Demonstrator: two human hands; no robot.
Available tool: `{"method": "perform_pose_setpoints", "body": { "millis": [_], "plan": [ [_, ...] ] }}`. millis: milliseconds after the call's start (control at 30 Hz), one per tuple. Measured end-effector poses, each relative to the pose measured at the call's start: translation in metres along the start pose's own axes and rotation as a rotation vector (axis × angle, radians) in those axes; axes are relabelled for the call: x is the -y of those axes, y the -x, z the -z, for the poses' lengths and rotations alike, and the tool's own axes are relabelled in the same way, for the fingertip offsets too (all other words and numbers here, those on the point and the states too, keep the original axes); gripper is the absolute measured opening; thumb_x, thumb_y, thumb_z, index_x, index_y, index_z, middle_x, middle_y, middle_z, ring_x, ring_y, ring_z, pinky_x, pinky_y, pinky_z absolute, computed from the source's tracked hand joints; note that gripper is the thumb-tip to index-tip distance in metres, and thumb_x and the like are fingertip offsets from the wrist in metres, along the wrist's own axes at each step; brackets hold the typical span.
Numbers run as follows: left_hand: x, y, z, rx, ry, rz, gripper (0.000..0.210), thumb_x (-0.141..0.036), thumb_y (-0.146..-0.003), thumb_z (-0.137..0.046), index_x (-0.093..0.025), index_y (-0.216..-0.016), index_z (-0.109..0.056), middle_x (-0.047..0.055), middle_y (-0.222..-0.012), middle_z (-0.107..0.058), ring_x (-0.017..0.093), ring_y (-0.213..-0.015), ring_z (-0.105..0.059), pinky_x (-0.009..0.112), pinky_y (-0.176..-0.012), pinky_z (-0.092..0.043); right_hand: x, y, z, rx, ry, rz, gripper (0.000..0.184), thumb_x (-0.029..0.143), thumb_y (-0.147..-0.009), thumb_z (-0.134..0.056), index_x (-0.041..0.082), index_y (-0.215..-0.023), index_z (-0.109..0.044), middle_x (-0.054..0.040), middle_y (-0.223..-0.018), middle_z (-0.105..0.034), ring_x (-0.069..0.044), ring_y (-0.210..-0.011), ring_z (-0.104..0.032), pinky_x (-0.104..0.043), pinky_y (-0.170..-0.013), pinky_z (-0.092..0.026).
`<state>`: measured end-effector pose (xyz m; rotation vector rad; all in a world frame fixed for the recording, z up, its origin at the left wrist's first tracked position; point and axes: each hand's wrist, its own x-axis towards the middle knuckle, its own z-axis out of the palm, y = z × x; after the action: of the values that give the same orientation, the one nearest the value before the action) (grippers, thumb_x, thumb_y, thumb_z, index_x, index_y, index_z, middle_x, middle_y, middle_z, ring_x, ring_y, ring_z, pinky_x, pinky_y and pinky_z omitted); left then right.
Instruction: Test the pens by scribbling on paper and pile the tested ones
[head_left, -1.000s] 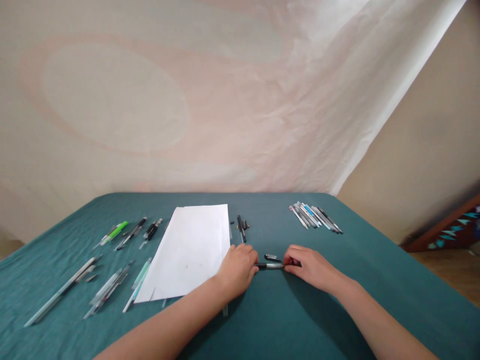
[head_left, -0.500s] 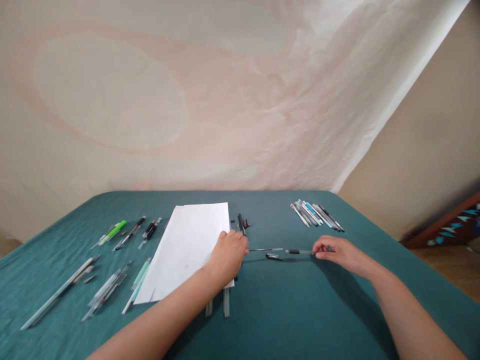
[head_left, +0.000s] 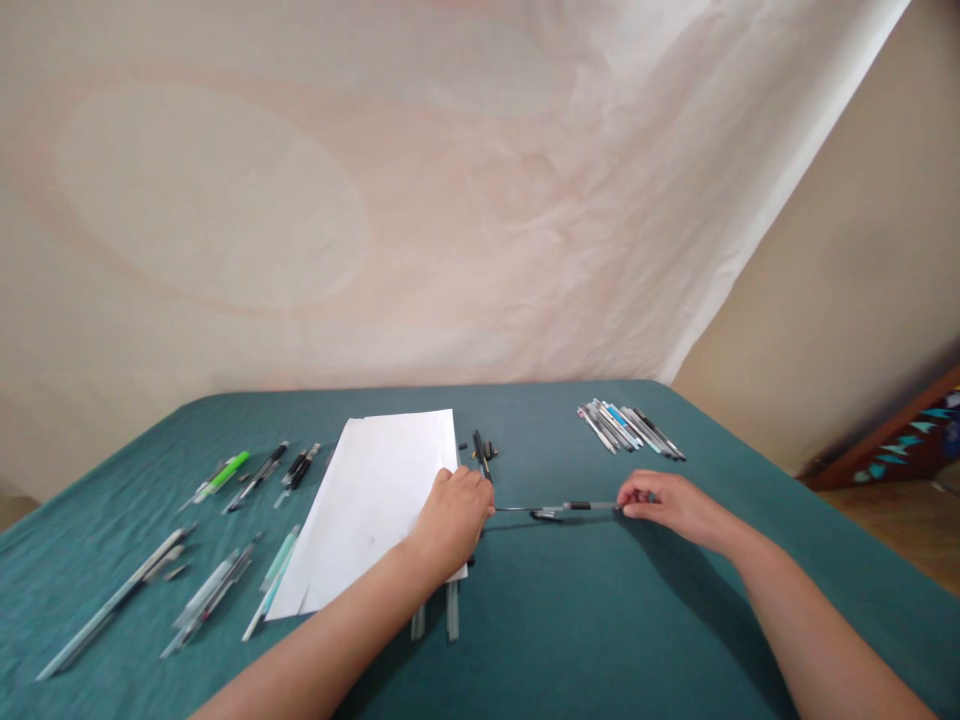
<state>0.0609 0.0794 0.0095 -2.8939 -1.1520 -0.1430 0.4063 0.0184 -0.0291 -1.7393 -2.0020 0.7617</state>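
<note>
My left hand pinches one end of a thin pen refill, above the right edge of the white paper. A clear pen barrel with a black grip is held at its far end by my right hand, fingers closed. Refill and barrel lie in one line, the refill's tip meeting the barrel's grip end; how far inside it reaches I cannot tell. Just below them, a pen cap rests on the green cloth.
White paper sheets lie left of centre. Finished-looking pens form a row at the back right. Black small parts sit beyond my left hand. Clear barrels, a green pen and long refills spread over the left side.
My right hand has moved slightly left with the barrel, closing the gap to the refill, so the two now touch. My left hand has stayed nearly still.
</note>
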Motion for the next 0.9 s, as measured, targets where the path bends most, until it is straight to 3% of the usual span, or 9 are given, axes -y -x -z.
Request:
{"method": "perform_pose_setpoints", "body": {
  "millis": [900],
  "plan": [
    [0.0039,-0.0005,-0.0065,-0.034,0.011,0.018,0.015,-0.023,-0.09,-0.042,-0.018,-0.087,-0.056,0.007,-0.09,-0.06,0.022,-0.087,-0.053,0.035,-0.076,-0.034,-0.0019,0.0011,-0.0025,0.018,-0.031,-0.008,0.023,0.039,-0.078,-0.059,0.019,-0.085,-0.067,-0.0027,-0.083,-0.063,-0.017,-0.074,-0.055,-0.028,-0.07,-0.043]
  ]
}}
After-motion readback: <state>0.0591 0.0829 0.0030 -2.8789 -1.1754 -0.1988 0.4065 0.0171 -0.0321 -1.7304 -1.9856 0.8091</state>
